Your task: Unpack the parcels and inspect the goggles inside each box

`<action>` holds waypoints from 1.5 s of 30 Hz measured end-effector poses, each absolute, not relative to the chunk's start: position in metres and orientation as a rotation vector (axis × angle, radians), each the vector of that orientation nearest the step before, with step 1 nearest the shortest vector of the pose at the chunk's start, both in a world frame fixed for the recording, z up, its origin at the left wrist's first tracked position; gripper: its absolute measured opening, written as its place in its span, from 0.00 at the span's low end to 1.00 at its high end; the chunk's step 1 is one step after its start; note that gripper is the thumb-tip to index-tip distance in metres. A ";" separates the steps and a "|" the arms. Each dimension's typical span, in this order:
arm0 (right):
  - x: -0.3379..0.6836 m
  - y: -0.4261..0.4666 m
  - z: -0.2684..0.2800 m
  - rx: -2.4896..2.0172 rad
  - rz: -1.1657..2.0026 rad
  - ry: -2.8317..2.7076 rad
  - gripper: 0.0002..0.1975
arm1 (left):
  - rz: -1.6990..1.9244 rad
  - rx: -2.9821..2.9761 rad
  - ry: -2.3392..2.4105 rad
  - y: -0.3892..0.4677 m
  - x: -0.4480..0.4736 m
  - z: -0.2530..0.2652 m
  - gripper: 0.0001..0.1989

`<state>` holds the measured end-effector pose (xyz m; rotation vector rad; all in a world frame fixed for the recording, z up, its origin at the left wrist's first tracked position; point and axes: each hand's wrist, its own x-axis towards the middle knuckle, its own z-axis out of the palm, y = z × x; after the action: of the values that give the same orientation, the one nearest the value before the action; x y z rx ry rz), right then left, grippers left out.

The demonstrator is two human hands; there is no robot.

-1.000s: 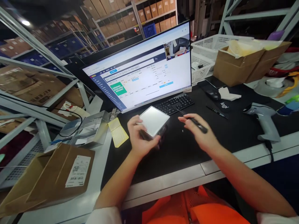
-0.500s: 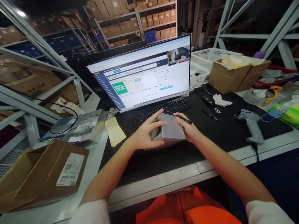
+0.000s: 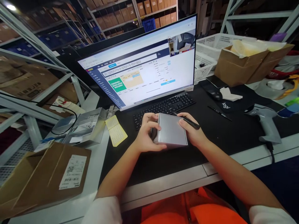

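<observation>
screen (image 3: 149, 77): lit up, keyboard (image 3: 182, 101) sitting below it
mouse (image 3: 216, 93): white paper scrap (image 3: 230, 94) right beside it
cardboard box (image 3: 50, 177): open, way off left

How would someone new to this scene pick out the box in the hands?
Find the big lit monitor, then the black keyboard below it. Nearer still, between the left hand and the right hand, which also grips a black pen, is the box. Its plain silver-grey face sets it apart from the open brown carton at left.

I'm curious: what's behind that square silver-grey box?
A long black keyboard, then a wide lit monitor. The left hand hides some keyboard; whatever the box covers is hidden.
</observation>
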<state>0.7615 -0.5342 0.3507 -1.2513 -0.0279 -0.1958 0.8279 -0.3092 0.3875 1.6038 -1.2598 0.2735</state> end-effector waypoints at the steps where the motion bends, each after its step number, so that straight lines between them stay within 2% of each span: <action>1: 0.759 -0.535 0.352 -1.294 -0.230 -0.028 0.17 | 0.271 1.595 -1.260 -0.311 0.825 0.387 0.30; 7: 0.738 -0.546 0.368 -1.311 -0.783 -0.129 0.14 | 0.241 1.593 -1.305 -0.318 0.806 0.394 0.25; 9: 0.726 -0.549 0.377 -1.315 -0.841 -0.214 0.15 | 0.254 1.591 -1.322 -0.320 0.802 0.396 0.27; 14: 0.699 -0.556 0.397 -1.430 -0.577 -0.418 0.11 | 0.273 1.568 -1.349 -0.324 0.798 0.399 0.27; 20: 0.692 -0.561 0.409 -1.557 -0.333 -0.350 0.11 | 0.269 1.532 -1.378 -0.324 0.796 0.400 0.24; 27: 0.702 -0.565 0.457 -1.727 -0.229 -0.399 0.08 | 0.289 1.558 -1.371 -0.324 0.793 0.397 0.25; 34: 0.711 -0.568 0.503 -1.931 -0.110 -0.540 0.10 | 0.317 1.554 -1.403 -0.325 0.789 0.395 0.29; 45: 0.702 -0.554 0.523 -2.055 -0.037 -0.610 0.11 | 0.340 1.539 -1.405 -0.322 0.791 0.394 0.26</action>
<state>0.7024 -0.5539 0.5227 -2.0549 -0.6104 -0.0366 0.7908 -0.3217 0.3935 1.5386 -1.4047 0.3401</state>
